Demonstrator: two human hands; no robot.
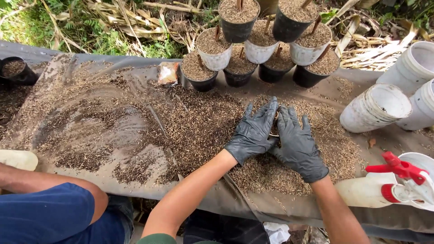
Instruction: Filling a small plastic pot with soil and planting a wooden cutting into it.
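Gloved right hand [298, 147], left hand [254, 131] cupped round half-buried pot [274, 127], husk pile [194, 126]

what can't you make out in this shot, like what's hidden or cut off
- Head view: a small pot sits between the left hand and right hand; the black gloves hide all but a sliver, so its colour is unclear.
- Spray bottle: cut off by the right edge.
- Black pot: cut off by the left edge.
- Small packet: too small to tell its contents.

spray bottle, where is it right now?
Head view, far right: the spray bottle lies on the tarp edge, just right of the right hand, below the empty white pots.
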